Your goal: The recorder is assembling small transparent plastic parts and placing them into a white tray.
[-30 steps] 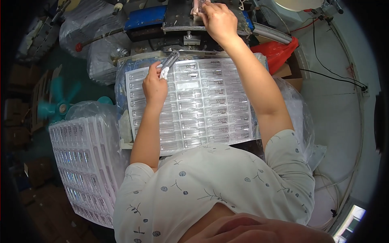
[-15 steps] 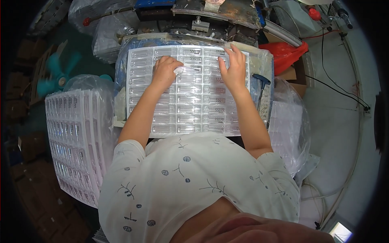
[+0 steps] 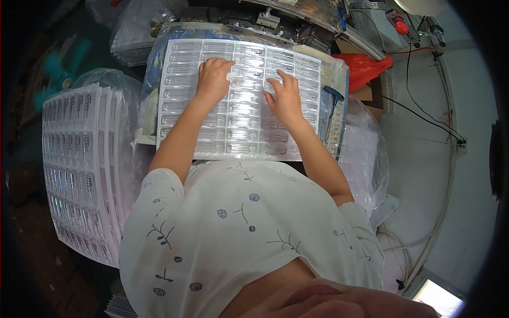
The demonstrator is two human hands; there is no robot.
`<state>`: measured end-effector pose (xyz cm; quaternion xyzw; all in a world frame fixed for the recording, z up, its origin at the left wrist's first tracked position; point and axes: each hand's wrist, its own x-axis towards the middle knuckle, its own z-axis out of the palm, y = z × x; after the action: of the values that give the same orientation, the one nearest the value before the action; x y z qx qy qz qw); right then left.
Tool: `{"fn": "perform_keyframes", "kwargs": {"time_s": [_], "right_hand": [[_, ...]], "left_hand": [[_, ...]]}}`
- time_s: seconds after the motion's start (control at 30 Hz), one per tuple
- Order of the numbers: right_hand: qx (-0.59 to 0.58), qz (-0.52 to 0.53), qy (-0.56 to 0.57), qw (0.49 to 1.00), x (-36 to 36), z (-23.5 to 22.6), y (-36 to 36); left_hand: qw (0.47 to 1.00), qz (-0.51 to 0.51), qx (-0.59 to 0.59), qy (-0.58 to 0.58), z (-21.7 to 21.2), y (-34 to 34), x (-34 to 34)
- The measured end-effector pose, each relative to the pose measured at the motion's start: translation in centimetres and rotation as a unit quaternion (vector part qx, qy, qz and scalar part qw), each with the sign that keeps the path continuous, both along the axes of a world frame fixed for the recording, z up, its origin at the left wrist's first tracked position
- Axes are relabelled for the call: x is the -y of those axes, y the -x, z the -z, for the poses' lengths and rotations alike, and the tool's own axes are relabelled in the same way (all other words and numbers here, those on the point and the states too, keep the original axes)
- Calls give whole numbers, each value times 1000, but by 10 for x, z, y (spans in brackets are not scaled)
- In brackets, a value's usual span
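Note:
A large sheet of clear moulded plastic trays [image 3: 245, 124], with rows of long hollows and dark print in several of them, lies flat on the worktable in front of me. My left hand [image 3: 213, 80] rests on its upper left part with the fingers curled. A small white wad [image 3: 230, 77], perhaps cloth or paper, shows at the thumb side, pinched in the fingers. Over the right-hand columns is my right hand [image 3: 286, 99], its fingers spread and bent. Nothing is in it, and whether the fingertips touch the plastic cannot be told.
Similar sheets stand upright in a stack [image 3: 74, 164] at my left, partly bagged. A blue T-handled tool [image 3: 334, 94] lies right of the sheet. Beyond are a metal machine [image 3: 268, 19] and a red bag [image 3: 360, 71]. More bagged sheets [image 3: 363, 153] sit at right.
My right hand has moved left and nearer, from the sheet's right columns toward its middle. The left hand stays at about the same spot on the sheet. The whole view has shifted.

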<state>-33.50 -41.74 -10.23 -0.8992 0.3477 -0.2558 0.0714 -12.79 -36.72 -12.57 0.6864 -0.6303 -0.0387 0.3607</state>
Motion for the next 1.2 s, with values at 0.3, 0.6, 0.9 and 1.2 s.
{"fn": "perform_keyframes", "kwargs": {"time_s": [0.3,0.6,0.9,1.2], "right_hand": [[-39,-98,108,989,10,-8,-30],[255,-84,-88,959,-32,-26,-24],[349,-126,-139,918,-24,-26,-3],[241,-146,38,959,-21,-32,-3]], "left_hand": [[981,-25,-195,-4,-22,-20,-65],[777,141,-613,26,-35,25,-22],[791,178,-579,92,-49,41,-4],[755,174,-632,7,-53,53,0]]}}
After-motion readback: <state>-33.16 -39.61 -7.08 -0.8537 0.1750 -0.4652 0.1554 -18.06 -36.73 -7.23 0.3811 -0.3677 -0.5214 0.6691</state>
